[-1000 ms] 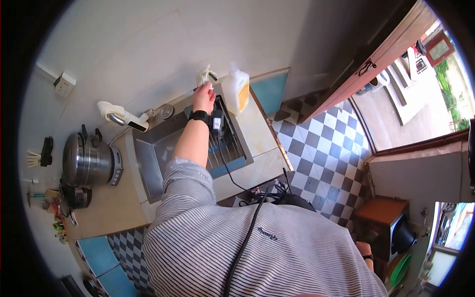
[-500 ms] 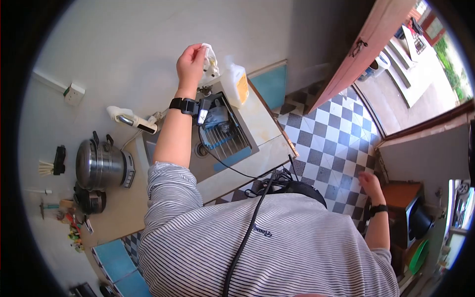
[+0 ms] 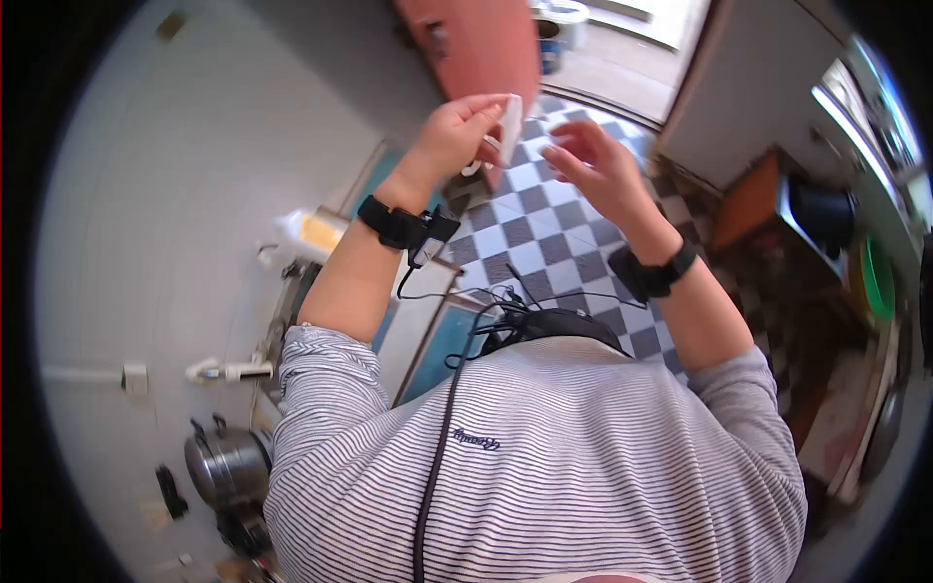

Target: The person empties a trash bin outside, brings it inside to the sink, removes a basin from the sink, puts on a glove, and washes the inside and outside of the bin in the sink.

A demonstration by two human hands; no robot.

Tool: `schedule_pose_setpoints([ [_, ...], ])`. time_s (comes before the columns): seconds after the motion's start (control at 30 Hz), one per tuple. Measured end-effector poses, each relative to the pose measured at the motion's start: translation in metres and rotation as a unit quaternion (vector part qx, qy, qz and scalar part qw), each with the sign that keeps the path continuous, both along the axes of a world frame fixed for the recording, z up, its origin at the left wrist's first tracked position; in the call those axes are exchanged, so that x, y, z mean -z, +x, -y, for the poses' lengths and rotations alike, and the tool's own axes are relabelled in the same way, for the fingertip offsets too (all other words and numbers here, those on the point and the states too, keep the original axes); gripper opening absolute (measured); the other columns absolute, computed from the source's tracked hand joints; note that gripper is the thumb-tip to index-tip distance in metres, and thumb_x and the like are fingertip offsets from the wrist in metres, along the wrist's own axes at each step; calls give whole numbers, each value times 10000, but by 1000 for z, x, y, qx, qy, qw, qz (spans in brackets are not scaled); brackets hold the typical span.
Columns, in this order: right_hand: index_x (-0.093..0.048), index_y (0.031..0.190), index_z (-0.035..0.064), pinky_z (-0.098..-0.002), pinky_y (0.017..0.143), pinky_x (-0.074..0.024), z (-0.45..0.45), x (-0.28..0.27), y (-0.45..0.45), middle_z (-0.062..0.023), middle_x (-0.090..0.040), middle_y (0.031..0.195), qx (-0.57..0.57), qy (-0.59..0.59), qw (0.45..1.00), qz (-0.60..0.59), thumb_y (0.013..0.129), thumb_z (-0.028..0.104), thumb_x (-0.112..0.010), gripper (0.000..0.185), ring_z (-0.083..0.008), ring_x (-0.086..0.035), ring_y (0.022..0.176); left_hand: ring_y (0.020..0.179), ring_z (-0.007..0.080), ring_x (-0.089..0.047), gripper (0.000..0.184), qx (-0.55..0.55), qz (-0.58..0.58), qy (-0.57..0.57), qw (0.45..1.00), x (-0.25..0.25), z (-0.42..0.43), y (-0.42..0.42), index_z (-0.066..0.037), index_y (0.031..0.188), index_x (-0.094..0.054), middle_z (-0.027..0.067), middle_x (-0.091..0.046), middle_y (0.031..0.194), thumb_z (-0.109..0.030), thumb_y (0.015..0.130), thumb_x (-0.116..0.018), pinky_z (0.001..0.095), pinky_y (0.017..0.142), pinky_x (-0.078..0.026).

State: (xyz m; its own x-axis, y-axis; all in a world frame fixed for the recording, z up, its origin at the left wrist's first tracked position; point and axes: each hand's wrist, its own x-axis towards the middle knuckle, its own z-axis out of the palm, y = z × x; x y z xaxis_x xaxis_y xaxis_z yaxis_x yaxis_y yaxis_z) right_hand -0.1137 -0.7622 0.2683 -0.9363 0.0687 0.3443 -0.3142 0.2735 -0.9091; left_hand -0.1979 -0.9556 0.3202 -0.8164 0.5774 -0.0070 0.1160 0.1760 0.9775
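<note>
My left hand [image 3: 455, 138] is raised in front of me, thumb and fingers pinched on a thin, soft white piece [image 3: 511, 134] that hangs down from them. Whether this is cloth or a plastic packet I cannot tell. Just to its right, my right hand [image 3: 599, 173] is held up with fingers bent and thumb apart, nothing visible in it. A small gap separates this hand from the white piece. Both wrists wear black straps, with a small device [image 3: 435, 236] on the left one.
Below the hands lies a checkered floor [image 3: 544, 223]. Ahead stands a pink door [image 3: 476, 49] beside an open doorway. A counter with a white jug [image 3: 296, 233] and a steel pot [image 3: 230, 466] is on the left. A wooden cabinet [image 3: 753, 199] and a green basin [image 3: 878, 277] are on the right.
The view has turned right, away from the sink. My left hand has carried the white piece from beside the wall to in front of me, and my right hand has come up near it.
</note>
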Motion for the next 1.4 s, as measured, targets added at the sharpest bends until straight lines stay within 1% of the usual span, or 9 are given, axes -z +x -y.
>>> schedule_pose_setpoints([
  [0.27, -628, 912, -40, -230, 596, -502, -191, 14, 121, -57, -632, 782, 151, -157, 970, 106, 836, 217, -658, 269, -93, -598, 674, 689, 192, -647, 342, 221, 26, -31, 975, 30, -248, 95, 24, 1154, -483, 126, -607, 901, -116, 852, -560, 300, 603, -561],
  [0.5, -618, 961, -12, -229, 579, -490, -302, 10, 220, -54, -637, 750, 246, -94, 956, 131, 807, 132, -654, 213, -96, -601, 649, 736, 64, -571, 284, 371, 45, -52, 926, 67, -396, 138, -26, 1022, -576, 16, -605, 849, -203, 813, -649, 206, 657, -488],
  [0.77, -629, 828, 108, -327, 622, -493, -375, 17, 271, -71, -528, 758, 451, 455, 767, -12, 718, 97, -672, 119, -237, -574, 666, 680, 98, -589, 241, 419, -132, -46, 897, 77, -508, 170, 15, 856, -626, 41, -636, 766, -218, 820, -670, 231, 633, -474],
  [0.87, -655, 795, 117, -348, 652, -496, -382, 24, 271, -84, -538, 790, 464, 479, 737, 108, 747, 112, -633, 53, -258, -583, 691, 667, 105, -596, 245, 435, -199, -31, 878, 80, -540, 176, 14, 856, -627, 52, -640, 754, -222, 814, -673, 241, 614, -481],
  [1.0, -656, 920, 134, -373, 692, -494, -433, 42, 248, -119, -562, 711, 417, 324, 759, 380, 849, 234, -519, 184, -296, -603, 758, 620, 165, -599, 246, 446, -321, 31, 835, 89, -593, 171, -3, 862, -627, 96, -630, 709, -231, 786, -680, 280, 580, -477],
  [1.07, -635, 935, 127, -331, 528, -468, -452, 31, 235, -65, -525, 595, 398, 184, 804, 401, 853, 173, -488, 175, -215, -574, 588, 592, 204, -588, 198, 443, -307, 49, 841, 96, -610, 164, -14, 827, -603, 108, -613, 678, -203, 791, -649, 310, 556, -467],
  [1.13, -600, 869, 107, -241, 375, -335, -478, 35, 226, 21, -469, 550, 363, -353, 809, 299, 846, 106, -456, 146, -95, -438, 430, 593, 225, -590, 182, 443, -307, 74, 839, 100, -627, 152, -28, 821, -586, 118, -610, 675, -199, 793, -640, 321, 558, -468],
  [1.17, -556, 803, 99, -180, 341, -202, -482, 43, 218, 79, -419, 542, 398, -438, 772, 232, 848, 69, -423, 144, -18, -305, 393, 597, 246, -591, 177, 463, -288, 32, 838, 99, -631, 147, -40, 819, -570, 125, -605, 681, -203, 792, -635, 331, 556, -468],
  [1.4, -579, 848, 26, -207, 451, -426, -531, 69, 185, -30, -555, 675, 513, -576, 633, 62, 814, -34, -446, 149, -97, -508, 520, 646, 291, -582, 206, 521, -321, -36, 790, 129, -702, 128, -38, 783, -543, 124, -585, 677, -202, 712, -646, 369, 574, -454],
])
